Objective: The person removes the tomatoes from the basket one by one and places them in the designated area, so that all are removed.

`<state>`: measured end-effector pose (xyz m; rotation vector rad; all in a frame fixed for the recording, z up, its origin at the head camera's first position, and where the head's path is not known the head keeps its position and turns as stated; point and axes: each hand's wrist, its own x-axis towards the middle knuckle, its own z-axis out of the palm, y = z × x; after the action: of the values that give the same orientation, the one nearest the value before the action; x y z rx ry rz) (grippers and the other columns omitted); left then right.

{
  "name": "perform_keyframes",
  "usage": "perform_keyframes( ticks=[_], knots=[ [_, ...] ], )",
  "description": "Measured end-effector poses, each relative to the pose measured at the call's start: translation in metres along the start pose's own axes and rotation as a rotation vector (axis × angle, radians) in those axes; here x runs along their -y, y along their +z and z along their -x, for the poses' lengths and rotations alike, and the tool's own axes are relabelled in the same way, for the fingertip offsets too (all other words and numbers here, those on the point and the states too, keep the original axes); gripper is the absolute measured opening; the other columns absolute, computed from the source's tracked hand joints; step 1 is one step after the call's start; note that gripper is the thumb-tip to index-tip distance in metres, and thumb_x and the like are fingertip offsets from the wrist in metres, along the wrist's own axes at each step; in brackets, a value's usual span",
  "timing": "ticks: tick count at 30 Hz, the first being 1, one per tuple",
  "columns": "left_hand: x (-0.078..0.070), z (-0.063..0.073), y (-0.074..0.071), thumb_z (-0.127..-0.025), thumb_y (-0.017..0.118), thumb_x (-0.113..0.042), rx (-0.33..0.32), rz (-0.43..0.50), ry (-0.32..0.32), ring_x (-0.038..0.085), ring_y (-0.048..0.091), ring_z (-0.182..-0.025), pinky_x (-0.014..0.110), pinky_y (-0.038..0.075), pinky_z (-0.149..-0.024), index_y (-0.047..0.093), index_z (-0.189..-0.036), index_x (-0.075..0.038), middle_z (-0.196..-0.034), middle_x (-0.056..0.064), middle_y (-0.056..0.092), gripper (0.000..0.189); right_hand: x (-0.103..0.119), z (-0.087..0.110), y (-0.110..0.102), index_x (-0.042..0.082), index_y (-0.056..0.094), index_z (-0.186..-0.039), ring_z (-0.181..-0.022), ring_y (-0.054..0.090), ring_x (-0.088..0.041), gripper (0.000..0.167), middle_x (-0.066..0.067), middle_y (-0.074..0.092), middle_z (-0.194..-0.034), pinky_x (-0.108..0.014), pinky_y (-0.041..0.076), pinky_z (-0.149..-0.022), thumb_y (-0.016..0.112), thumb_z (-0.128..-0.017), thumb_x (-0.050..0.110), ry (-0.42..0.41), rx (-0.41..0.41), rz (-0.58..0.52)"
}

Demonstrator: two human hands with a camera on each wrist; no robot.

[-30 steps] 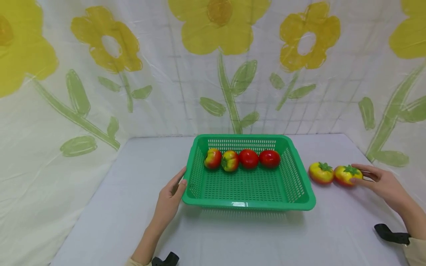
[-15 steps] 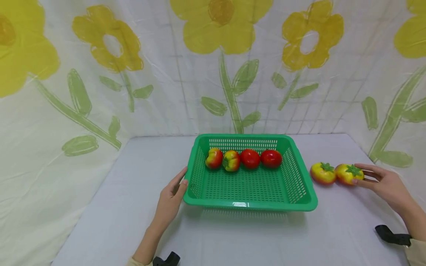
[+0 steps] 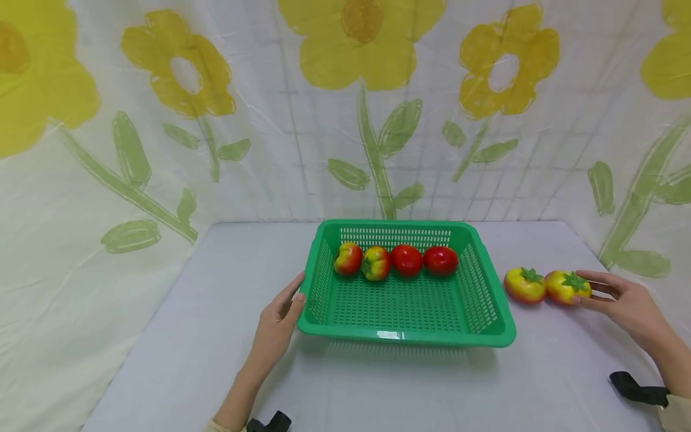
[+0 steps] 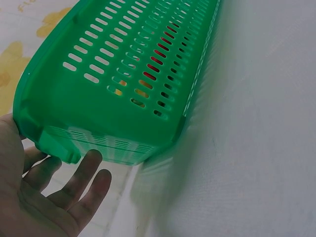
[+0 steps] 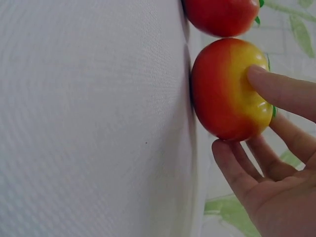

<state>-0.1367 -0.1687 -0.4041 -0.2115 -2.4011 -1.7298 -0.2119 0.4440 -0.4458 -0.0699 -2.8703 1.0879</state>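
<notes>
A green plastic basket [image 3: 399, 332] stands on the table, with my left hand [image 3: 272, 330] at its left side. In the left wrist view, the thumb side of that hand meets the basket rim [image 4: 22, 101], and the other fingers lie beneath the rim. On the right, two yellow-and-red tomatoes with green leafy tops sit side by side. My right hand [image 3: 626, 303] holds the outer tomato [image 3: 561, 289], which rests on the table. In the right wrist view, its thumb [image 5: 276, 89] presses the yellow upper part and its fingers reach round the side. The inner tomato [image 3: 520, 288] lies close to the basket.
Inside the basket, along its back, are two lobed red-and-yellow fruits [image 3: 348, 259] and two shiny red round ones [image 3: 406, 261]. A white cloth [image 3: 178, 348] covers the table. Behind it hangs a curtain [image 3: 259, 180] with yellow flowers. Black straps [image 3: 639, 391] circle both wrists.
</notes>
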Motion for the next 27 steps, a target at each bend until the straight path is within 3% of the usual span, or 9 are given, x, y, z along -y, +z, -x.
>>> perform_keyframes(
  ticks=[4,6,9,12,14,16,20,23,27],
  knots=[
    [0.0001,-0.0001,0.0004,-0.106,0.050,-0.023,0.001,0.007,-0.002,0.025,0.045,-0.132,0.048,0.039,-0.103,0.043,-0.150,-0.012,-0.150,0.005,0.042,0.046,0.0001,0.0010,-0.0004,-0.006,0.043,-0.142,-0.118,0.041,-0.056,0.075,-0.036,0.038,-0.139,-0.056,0.048,-0.088,0.073,-0.090,0.038,0.001,-0.002,-0.011],
    [0.0001,-0.0002,0.0006,-0.105,0.051,-0.022,-0.003,0.005,-0.003,0.025,0.046,-0.132,0.048,0.039,-0.103,0.043,-0.150,-0.012,-0.150,0.005,0.042,0.046,0.0004,0.0013,0.0000,-0.007,0.042,-0.143,-0.119,0.039,-0.058,0.074,-0.036,0.038,-0.140,-0.069,0.038,-0.088,0.073,-0.091,0.037,0.000,-0.001,-0.041],
    [0.0003,0.0001,0.0004,-0.105,0.050,-0.022,-0.006,0.008,-0.007,0.025,0.045,-0.132,0.049,0.039,-0.103,0.043,-0.150,-0.013,-0.150,0.004,0.042,0.046,0.0007,0.0016,0.0009,-0.006,0.042,-0.143,-0.120,0.038,-0.058,0.073,-0.035,0.038,-0.140,-0.072,0.034,-0.089,0.072,-0.091,0.037,-0.001,-0.003,-0.056],
    [0.0010,0.0011,0.0000,-0.105,0.050,-0.022,-0.007,0.007,-0.013,0.025,0.044,-0.132,0.049,0.039,-0.103,0.043,-0.150,-0.013,-0.150,0.004,0.042,0.046,0.0007,0.0016,0.0016,-0.003,0.045,-0.142,-0.120,0.041,-0.054,0.073,-0.032,0.039,-0.140,-0.049,0.046,-0.096,0.073,-0.090,0.038,-0.003,-0.007,-0.029],
    [0.0014,0.0015,0.0001,-0.105,0.050,-0.022,-0.005,0.009,-0.013,0.025,0.044,-0.133,0.049,0.039,-0.104,0.043,-0.150,-0.013,-0.150,0.005,0.042,0.046,0.0006,0.0022,0.0017,-0.002,0.046,-0.142,-0.119,0.042,-0.052,0.072,-0.031,0.039,-0.141,-0.030,0.050,-0.090,0.074,-0.089,0.038,-0.004,-0.008,-0.016],
    [0.0017,0.0019,0.0002,-0.105,0.051,-0.022,-0.005,0.009,-0.009,0.026,0.045,-0.132,0.048,0.039,-0.103,0.043,-0.150,-0.012,-0.150,0.005,0.042,0.046,0.0011,0.0024,0.0017,-0.002,0.047,-0.141,-0.118,0.044,-0.050,0.073,-0.030,0.039,-0.141,-0.014,0.049,-0.075,0.075,-0.088,0.039,-0.006,-0.012,0.005],
    [0.0017,0.0019,0.0003,-0.105,0.051,-0.022,-0.005,0.013,0.003,0.027,0.044,-0.133,0.048,0.039,-0.103,0.043,-0.150,-0.012,-0.150,0.005,0.042,0.046,0.0033,0.0020,0.0021,-0.005,0.045,-0.141,-0.117,0.043,-0.054,0.072,-0.034,0.039,-0.140,-0.043,0.049,-0.094,0.075,-0.089,0.036,-0.011,-0.017,-0.013],
    [0.0014,0.0020,0.0003,-0.105,0.051,-0.022,-0.006,0.012,0.008,0.028,0.044,-0.133,0.049,0.039,-0.103,0.043,-0.150,-0.012,-0.149,0.005,0.043,0.046,0.0052,0.0018,0.0028,-0.008,0.043,-0.141,-0.118,0.041,-0.057,0.073,-0.037,0.037,-0.139,-0.071,0.036,-0.088,0.074,-0.090,0.034,-0.006,-0.016,-0.038],
    [0.0005,0.0014,0.0005,-0.105,0.051,-0.022,-0.004,0.014,0.014,0.031,0.042,-0.134,0.050,0.037,-0.104,0.043,-0.150,-0.011,-0.150,0.006,0.042,0.046,0.0061,0.0021,0.0030,-0.009,0.042,-0.141,-0.120,0.037,-0.058,0.074,-0.038,0.033,-0.142,-0.072,0.033,-0.091,0.074,-0.091,0.034,0.005,-0.017,-0.057]
  ],
)
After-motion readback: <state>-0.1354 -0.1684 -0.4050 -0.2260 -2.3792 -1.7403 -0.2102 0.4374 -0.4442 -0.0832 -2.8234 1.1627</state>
